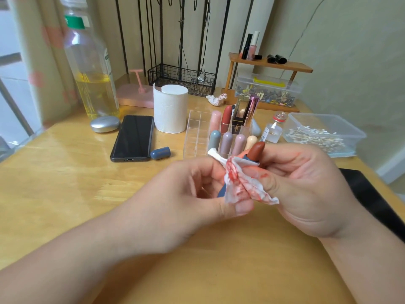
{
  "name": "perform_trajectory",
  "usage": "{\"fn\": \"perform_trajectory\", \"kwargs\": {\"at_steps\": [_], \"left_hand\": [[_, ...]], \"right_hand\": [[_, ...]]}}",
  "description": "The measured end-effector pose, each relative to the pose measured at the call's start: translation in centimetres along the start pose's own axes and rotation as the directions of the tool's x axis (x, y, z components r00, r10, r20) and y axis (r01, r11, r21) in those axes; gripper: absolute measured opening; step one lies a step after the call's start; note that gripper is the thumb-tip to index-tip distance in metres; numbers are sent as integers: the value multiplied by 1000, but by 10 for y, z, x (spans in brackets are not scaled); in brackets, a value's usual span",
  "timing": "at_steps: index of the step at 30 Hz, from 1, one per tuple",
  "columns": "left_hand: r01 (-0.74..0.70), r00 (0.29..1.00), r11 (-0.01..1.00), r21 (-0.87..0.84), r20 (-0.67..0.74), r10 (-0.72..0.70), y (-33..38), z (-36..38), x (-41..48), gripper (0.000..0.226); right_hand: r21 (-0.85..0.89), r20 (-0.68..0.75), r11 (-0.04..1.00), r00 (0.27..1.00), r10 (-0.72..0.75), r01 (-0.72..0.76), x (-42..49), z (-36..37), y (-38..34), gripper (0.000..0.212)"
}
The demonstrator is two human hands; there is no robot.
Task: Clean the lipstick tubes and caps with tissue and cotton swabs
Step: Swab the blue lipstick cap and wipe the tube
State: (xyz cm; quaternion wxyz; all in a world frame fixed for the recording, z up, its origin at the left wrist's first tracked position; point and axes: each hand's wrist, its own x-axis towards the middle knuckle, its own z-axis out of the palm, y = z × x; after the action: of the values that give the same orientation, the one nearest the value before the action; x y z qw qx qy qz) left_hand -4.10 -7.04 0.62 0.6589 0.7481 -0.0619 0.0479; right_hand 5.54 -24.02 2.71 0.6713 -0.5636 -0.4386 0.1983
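Note:
An open blue lipstick tube [254,157] with a brick-red bullet [257,150] is held above the table. My left hand [192,194] grips its lower end. My right hand [302,185] pinches a red-stained tissue [245,187] wrapped around the tube's body. Red smears mark my right fingers. The tube's blue cap [160,152] lies on the table beside the phone. A clear organizer [197,132] holds several capped lipsticks [226,143]. Cotton swabs [315,139] fill a clear box at the right.
A tissue roll [170,108] stands behind a black phone [133,138]. A tall oil bottle [89,69] and a silver case [105,124] are at the left. A crumpled tissue [215,99], a small glass bottle [274,129] and a wooden shelf [269,64] are at the back.

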Motion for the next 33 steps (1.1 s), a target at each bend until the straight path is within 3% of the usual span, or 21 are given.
{"fn": "perform_trajectory", "kwargs": {"at_steps": [2, 4, 7, 10, 12, 14, 17, 19, 22, 25, 27, 30, 32, 33], "left_hand": [[49, 988, 997, -54, 147, -41, 1, -4, 0, 29], [69, 980, 994, -84, 190, -52, 2, -4, -1, 29], [-19, 1000, 1000, 23, 7, 19, 1, -3, 0, 24], [-34, 969, 993, 116, -241, 62, 2, 6, -3, 43], [-58, 947, 988, 146, -306, 101, 2, 9, -4, 45], [-60, 973, 992, 108, -218, 82, 4, 5, -4, 41], [0, 993, 1000, 11, 116, -1, 5, -6, -3, 26], [30, 985, 999, 19, 171, -33, 7, -9, -3, 25], [-29, 999, 991, 133, -10, 31, 7, -4, -3, 22], [-21, 959, 975, 221, -272, 83, 6, 8, -6, 43], [-26, 946, 978, 207, -310, 91, 5, 10, -6, 43], [2, 1000, 998, 69, -31, 0, 5, -3, -3, 33], [61, 976, 998, -4, 208, -59, 6, -11, -2, 23], [91, 961, 995, -31, 263, -79, 6, -12, -1, 21]], "right_hand": [[12, 54, 1000, 998, 25, -26, 0, -2, -2, 22], [15, 93, 999, 995, 46, -47, 1, -5, -4, 17], [8, 60, 999, 997, 45, -45, 1, -5, -1, 20], [-9, -6, 999, 999, 37, -37, 1, -4, 3, 26], [-3, -18, 999, 999, 35, -35, 1, -2, 3, 30], [42, -16, 998, 999, 44, -43, 0, -2, 1, 29], [58, 32, 997, 998, 58, -60, 0, -3, -4, 21], [47, 72, 996, 995, 68, -71, 1, -4, -4, 20], [42, 26, 997, 997, 71, -72, 1, -3, 0, 28], [49, -11, 997, 998, 65, -65, 0, -1, 3, 28], [53, -19, 996, 997, 76, -75, 1, 0, 3, 30], [87, 20, 992, 996, 89, -91, 1, -1, -1, 29], [81, 83, 992, 992, 92, -99, 0, -2, -4, 17], [71, 101, 991, 990, 102, -110, 0, -4, -5, 12]]}}
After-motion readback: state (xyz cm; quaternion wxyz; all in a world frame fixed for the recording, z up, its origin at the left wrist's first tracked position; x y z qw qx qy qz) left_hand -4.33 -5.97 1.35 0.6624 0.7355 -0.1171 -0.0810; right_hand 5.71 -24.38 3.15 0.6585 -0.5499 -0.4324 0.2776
